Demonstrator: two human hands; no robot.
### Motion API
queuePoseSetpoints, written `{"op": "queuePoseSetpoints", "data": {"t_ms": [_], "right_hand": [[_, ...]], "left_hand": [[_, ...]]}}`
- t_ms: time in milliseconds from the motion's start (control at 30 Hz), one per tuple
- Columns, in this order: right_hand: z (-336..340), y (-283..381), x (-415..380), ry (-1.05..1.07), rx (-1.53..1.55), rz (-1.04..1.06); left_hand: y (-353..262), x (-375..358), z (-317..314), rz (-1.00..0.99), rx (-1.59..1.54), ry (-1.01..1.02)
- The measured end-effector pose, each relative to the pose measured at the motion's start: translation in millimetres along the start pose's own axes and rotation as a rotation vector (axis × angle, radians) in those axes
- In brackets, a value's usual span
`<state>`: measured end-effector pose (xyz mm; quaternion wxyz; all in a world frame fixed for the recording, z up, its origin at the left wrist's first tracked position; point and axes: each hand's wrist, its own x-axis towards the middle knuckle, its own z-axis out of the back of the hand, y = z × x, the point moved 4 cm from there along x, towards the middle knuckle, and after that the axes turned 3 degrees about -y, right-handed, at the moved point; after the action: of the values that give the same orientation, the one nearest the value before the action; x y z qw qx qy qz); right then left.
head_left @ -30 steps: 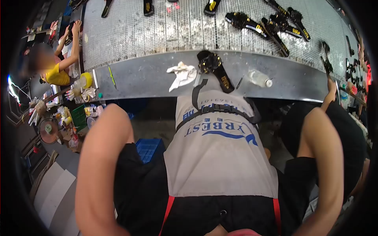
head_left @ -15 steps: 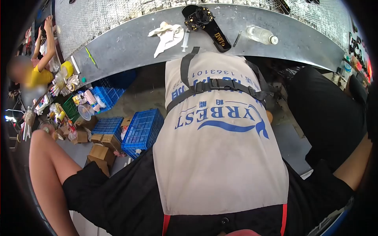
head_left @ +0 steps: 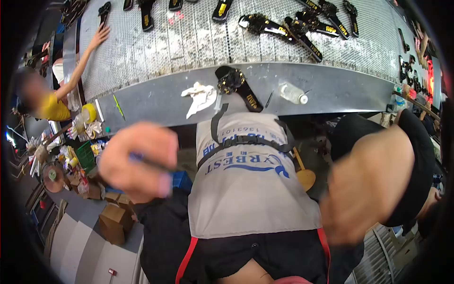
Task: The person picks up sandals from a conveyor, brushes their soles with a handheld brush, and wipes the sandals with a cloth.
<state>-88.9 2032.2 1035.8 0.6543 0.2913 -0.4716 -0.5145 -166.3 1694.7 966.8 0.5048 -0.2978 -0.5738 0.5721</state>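
Note:
My left hand (head_left: 137,161) is raised in front of the left side of my apron, blurred by motion. Its fingers are curved, with a gap between them and the thumb; I make out nothing held there. On the right, my right hand (head_left: 369,184) is strongly smeared and its fingers cannot be made out. Beyond both hands, a black slipper (head_left: 239,87) with a dark, gold-dotted decoration lies on the metal table edge (head_left: 156,102). A white cloth (head_left: 200,98) and a syringe (head_left: 218,102) lie left of it, a clear bottle (head_left: 292,93) to its right.
Several black slippers (head_left: 279,31) lie on the patterned conveyor surface (head_left: 198,47) behind the table edge. At the left, a co-worker in yellow (head_left: 54,109) reaches toward another slipper (head_left: 104,12). Cardboard boxes (head_left: 115,222) stand on the floor, and a fan (head_left: 53,175) is nearby.
Both my hands have come into view, raised over my lap. The view has tilted up, showing slippers on the conveyor surface. The co-worker's arm now stretches toward a slipper.

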Motion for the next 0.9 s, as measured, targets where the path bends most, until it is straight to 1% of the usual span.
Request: {"op": "queuePoseSetpoints", "data": {"t_ms": [67, 100, 133, 167, 200, 233, 267, 300, 333, 367, 400, 433, 500, 600, 667, 700, 733, 767, 833, 867, 900], "right_hand": [[18.8, -74.2, -56.2, -0.386, -0.030, -0.435], [26.7, -109.3, -88.3, -0.589, 0.015, -0.629], [32.1, -154.5, -130.8, -0.757, -0.043, -0.932], [31.0, -195.2, -166.5, -1.008, -0.035, -1.101], [17.0, -248.2, -225.2, -1.152, -0.041, -1.230], [-0.1, -295.9, -284.9, -1.130, -0.119, -1.405], [-21.8, -339.9, -340.0, -1.045, -0.398, -1.595], [-41.0, -377.9, -384.8, -1.040, -0.371, -1.644], [-51.0, -393.6, -397.9, -0.914, -0.299, -1.812], [-72.0, -419.5, -415.9, -0.806, -0.243, -1.894], [-83.4, -428.5, -412.5, -0.785, -0.178, -1.905], [-77.3, -407.1, -383.7, -0.789, -0.344, -2.036], [-64.7, -386.8, -358.6, -0.849, -0.420, -2.066], [-49.8, -360.9, -323.0, -1.047, -0.384, -1.740], [-31.6, -317.2, -272.1, -1.080, -0.465, -1.536], [-22.4, -285.1, -234.1, -1.200, -0.333, -1.416], [-15.5, -255.8, -196.2, -1.231, -0.370, -1.308], [-8.3, -224.7, -155.5, -1.247, -0.324, -1.237], [-12.2, -186.4, -93.1, -1.229, -0.357, -1.153], [-16.1, -175.5, -65.4, -1.195, -0.424, -1.128], [-22.7, -167.4, -43.9, -1.159, -0.497, -1.100]], "left_hand": [[47.4, -16.7, 4.3, 0.480, 0.260, -0.323], [73.5, -27.9, 6.7, 0.753, 0.406, -0.311], [88.2, -33.6, -1.2, 0.775, 0.420, -0.213], [98.2, -40.1, -10.2, 0.798, 0.432, -0.111], [104.6, -37.4, -18.9, 0.739, 0.264, -0.038], [104.1, -29.8, -27.9, 0.785, 0.086, -0.029], [103.6, -21.3, -33.7, 0.795, 0.043, -0.038], [104.6, -13.5, -37.6, 0.803, 0.001, -0.045], [106.2, -8.1, -38.8, 0.822, 0.047, -0.088], [108.1, -3.9, -40.2, 0.842, 0.091, -0.134], [111.9, -0.4, -38.5, 0.861, 0.136, -0.179], [117.7, 2.0, -36.2, 0.879, 0.166, -0.212], [125.8, 2.7, -36.0, 0.928, 0.203, -0.275], [133.7, 20.2, -30.3, 0.843, 0.166, -0.314], [139.3, 39.2, -26.8, 0.752, 0.135, -0.356], [142.6, 50.4, -25.8, 0.719, 0.078, -0.453], [146.0, 62.1, -26.2, 0.687, 0.022, -0.549], [153.9, 73.3, -25.9, 0.575, -0.032, -0.606], [161.4, 96.9, -27.7, 0.401, -0.383, -0.813], [152.6, 112.5, -25.3, 0.315, -0.730, -0.885], [137.5, 128.4, -22.5, 0.153, -0.980, -0.883]]}}
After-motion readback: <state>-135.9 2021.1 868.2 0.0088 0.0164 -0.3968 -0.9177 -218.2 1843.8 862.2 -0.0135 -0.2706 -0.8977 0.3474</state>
